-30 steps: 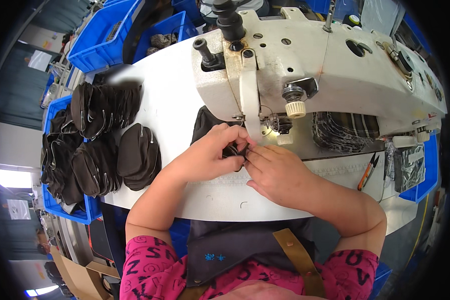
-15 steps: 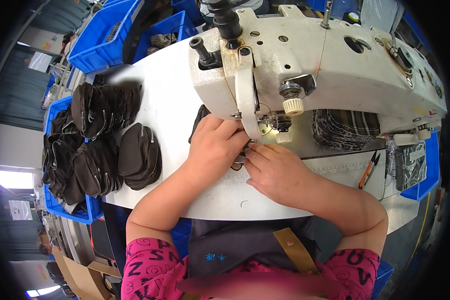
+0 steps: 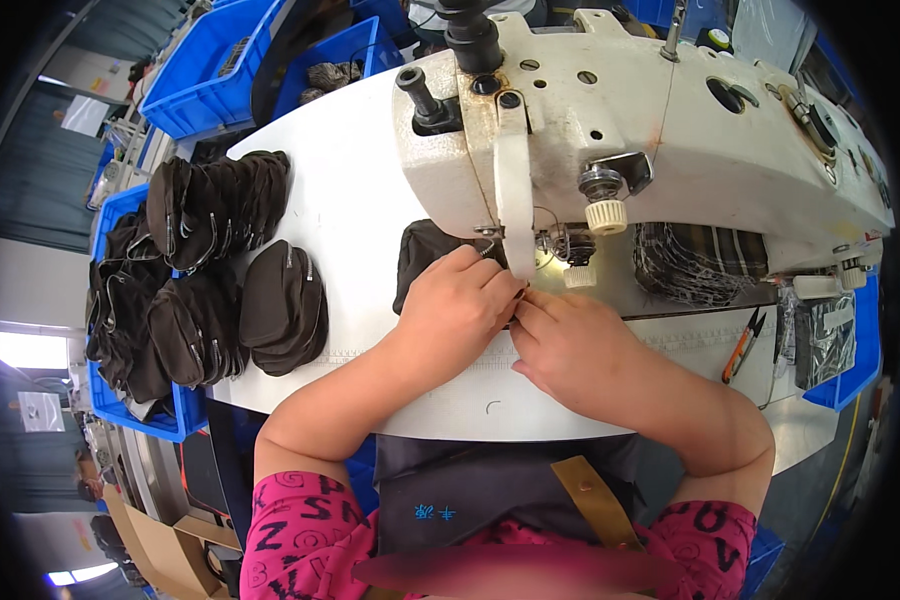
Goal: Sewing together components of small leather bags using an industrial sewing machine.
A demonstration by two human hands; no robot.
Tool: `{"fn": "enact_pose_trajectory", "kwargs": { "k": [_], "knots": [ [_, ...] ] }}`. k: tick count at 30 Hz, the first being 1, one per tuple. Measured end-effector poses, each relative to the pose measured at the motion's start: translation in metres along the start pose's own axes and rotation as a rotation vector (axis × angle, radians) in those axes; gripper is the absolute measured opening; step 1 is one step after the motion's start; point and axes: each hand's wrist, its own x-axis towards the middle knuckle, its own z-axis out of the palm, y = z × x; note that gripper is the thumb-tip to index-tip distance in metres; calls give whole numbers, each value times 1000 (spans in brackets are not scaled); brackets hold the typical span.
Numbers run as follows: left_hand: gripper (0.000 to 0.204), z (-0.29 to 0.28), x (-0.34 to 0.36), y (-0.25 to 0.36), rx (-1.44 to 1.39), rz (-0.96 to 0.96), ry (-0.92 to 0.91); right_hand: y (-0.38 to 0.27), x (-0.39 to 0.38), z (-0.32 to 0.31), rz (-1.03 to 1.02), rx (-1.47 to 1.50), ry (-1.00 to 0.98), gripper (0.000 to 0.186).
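Observation:
A dark brown zippered pouch (image 3: pixel 422 258) lies at the needle area of the white sewing machine (image 3: pixel 705 150), partly hidden by my left hand and the machine head. My left hand (image 3: pixel 455 305) rests over its near side, fingers bent and pressed onto the fabric. Just right of it, my right hand (image 3: pixel 575 345) has its thumb and fingers drawn together, tips meeting the left fingertips at the pouch's edge. What exactly lies between the fingertips is mostly covered.
Finished-looking brown pouches (image 3: pixel 282 310) are stacked at left, more of them in a blue crate (image 3: pixel 182 412). Plaid fabric pieces (image 3: pixel 695 265) are piled under the machine arm. Orange-handled snips (image 3: pixel 740 352) lie at right, near a blue bin (image 3: pixel 865 340).
The pouch shows more on the left of my left hand now. Both hands have shifted slightly with it, fingertips still together. The whole view has moved a little.

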Motion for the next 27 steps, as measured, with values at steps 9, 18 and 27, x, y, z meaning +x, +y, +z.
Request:
{"fn": "enact_pose_trajectory", "kwargs": {
  "k": [9, 18, 27],
  "knots": [
    [28, -1, -4, -5, -85, 25, -46, -7, 0, 1, -5, -140, -117, 47],
    [20, 5, -5, -8, -178, 28, -8, -7, 0, 6, -84, -182, 42, 30],
    [16, 8, -6, -4, -196, 46, 30, -7, -1, 2, -85, -166, 32, 32]
  ]
}}
